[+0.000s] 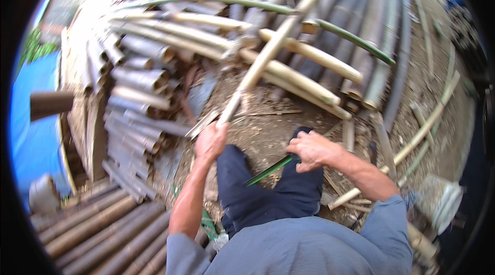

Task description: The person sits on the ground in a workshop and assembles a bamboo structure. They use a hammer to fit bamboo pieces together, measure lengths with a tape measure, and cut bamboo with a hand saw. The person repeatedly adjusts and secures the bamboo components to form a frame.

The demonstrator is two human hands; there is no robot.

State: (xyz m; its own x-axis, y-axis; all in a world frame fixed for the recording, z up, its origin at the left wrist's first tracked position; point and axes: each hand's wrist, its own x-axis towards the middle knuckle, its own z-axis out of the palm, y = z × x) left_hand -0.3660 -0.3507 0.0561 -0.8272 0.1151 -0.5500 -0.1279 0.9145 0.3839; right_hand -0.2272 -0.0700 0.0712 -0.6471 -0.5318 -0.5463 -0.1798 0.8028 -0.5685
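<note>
My left hand (210, 142) is wrapped round the near end of a long pale bamboo pole (265, 61). The pole slants up and away to the right, across other bamboo pieces. Over my right knee, my right hand (313, 151) is closed on a narrow green, dark-edged blade-like tool (269, 171). Its tip points down and left between my thighs. Fingers hide its grip, so its exact kind cannot be told.
Stacked grey bamboo lengths (142, 76) lie left and ahead; brown poles (111, 221) fill the lower left. A thin green bamboo (227, 1) crosses the far pile. At right stands a whitish translucent container (438, 200); a blue sheet (38, 136) hangs far left.
</note>
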